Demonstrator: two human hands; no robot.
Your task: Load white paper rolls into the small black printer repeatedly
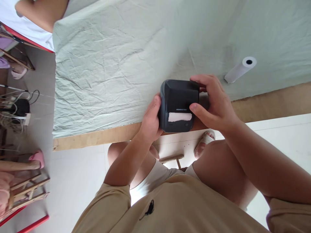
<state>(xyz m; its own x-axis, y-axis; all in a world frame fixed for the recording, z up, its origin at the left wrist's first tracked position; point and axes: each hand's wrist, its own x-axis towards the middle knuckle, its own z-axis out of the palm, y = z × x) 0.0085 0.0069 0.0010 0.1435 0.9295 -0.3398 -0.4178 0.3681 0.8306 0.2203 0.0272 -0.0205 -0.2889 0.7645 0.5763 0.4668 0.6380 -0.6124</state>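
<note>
A small dark label printer [181, 95] is between my hands at the table's near edge, a strip of white paper [179, 117] showing at its slot. My left hand [152, 118] is closed on the printer's left side, thumb along the casing. On the other side, my right hand [213, 102] grips it with the thumb on the front near the slot and the fingers at the far right corner. To the right, a white paper roll [239, 71] with a dark core lies on the cloth, apart from both hands.
A wrinkled pale green cloth [104, 77] covers the table, whose wooden edge [272, 100] runs along the front. Another person's arm [43, 14] rests at the far left corner. Cables [18, 106] and a wooden stool [29, 194] are on the floor at left.
</note>
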